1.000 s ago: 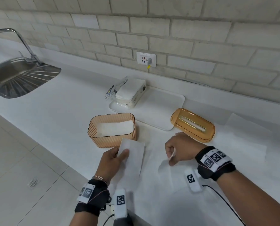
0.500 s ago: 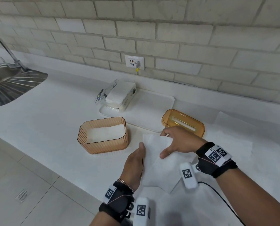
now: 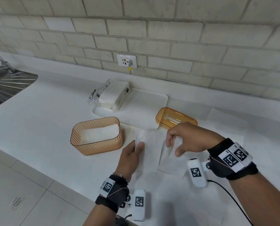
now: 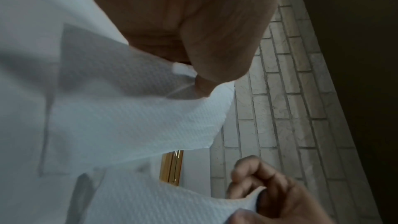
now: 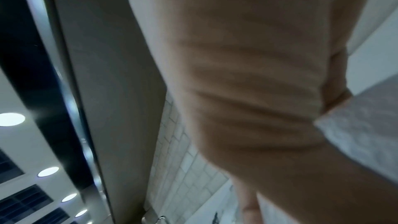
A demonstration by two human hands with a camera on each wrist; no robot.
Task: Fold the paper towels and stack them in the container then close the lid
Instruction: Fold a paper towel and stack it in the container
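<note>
Left hand (image 3: 130, 156) and right hand (image 3: 187, 139) each pinching one paper towel (image 3: 152, 144), just right of the amber container (image 3: 96, 145), lid (image 3: 175, 119) behind on the bench (image 3: 46, 128)

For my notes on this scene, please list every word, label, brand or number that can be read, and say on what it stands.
Nothing can be read with confidence.
Towel pack: print on its wrapper, too small and blurred.
Socket: a faint line at its top, too small.
Left wristband and right wristband: square code markers, with tiny characters beside them, too small to read.
Lid and container: no text.
</note>
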